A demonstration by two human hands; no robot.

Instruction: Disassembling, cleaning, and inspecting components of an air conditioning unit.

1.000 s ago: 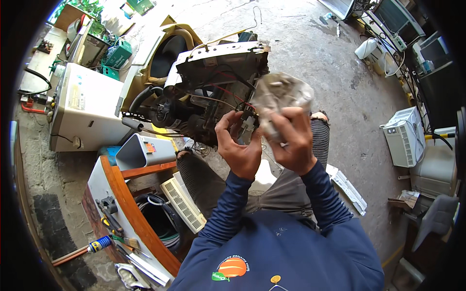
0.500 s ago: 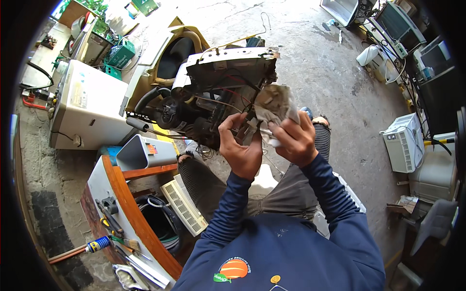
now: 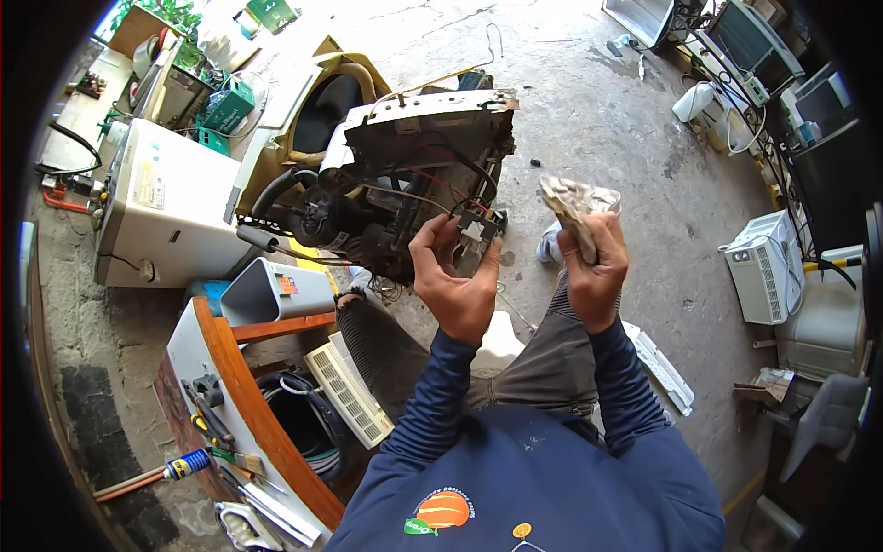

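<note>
Right now the left hand [image 3: 460, 290] pinches a small dark block [image 3: 477, 228] with a pale piece on its face, the thumb on the right side and the bent fingers on the left. The block sits at the right-hand edge of a stripped machine [image 3: 405, 147], below its metal panel [image 3: 432, 111], near thin red wires [image 3: 437, 178]. Apart from the block, to its right, the right hand [image 3: 596, 276] has its fingers closed on a crumpled, stained rag [image 3: 578, 204], which sticks up above the grip over the concrete floor [image 3: 635, 184].

Dark hoses and a round black part crowd the machine's left side, and just behind it stands a yellowish casing [image 3: 291, 106] with a round opening. Farther left is a white boxy appliance [image 3: 170, 207]. On the wood-edged bench [image 3: 262, 419] at lower left lie a paintbrush [image 3: 248, 463] and other hand tools; a blue spray can [image 3: 187, 464] is beside it. Well apart on the right, a white vented unit [image 3: 762, 267] rests on the floor.
</note>
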